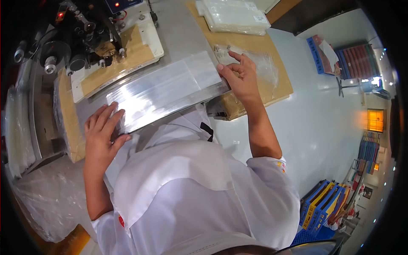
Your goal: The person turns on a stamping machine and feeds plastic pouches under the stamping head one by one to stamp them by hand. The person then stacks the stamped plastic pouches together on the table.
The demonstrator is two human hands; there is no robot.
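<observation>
A long, flat clear plastic bag [178, 81], or a thin stack of them, lies across the steel work surface [180, 32] in front of my body. My left hand [101, 134] rests at its left end, fingers spread and fingertips on the plastic. At the opposite end is my right hand [243, 80], its thumb tip by the bag's right edge. The index finger there points away from the thumb and the other fingers are curled, with nothing visibly gripped. Beyond that hand lie loose clear bags [267, 70] on brown cardboard [282, 87].
A machine with rollers [55, 57] and a white, brown-covered bed [119, 61] stands at the back left. Stacked clear bags [233, 17] sit at the back. Plastic wrapping [53, 199] is at lower left. Blue and yellow crates [323, 206] stand on the floor at right.
</observation>
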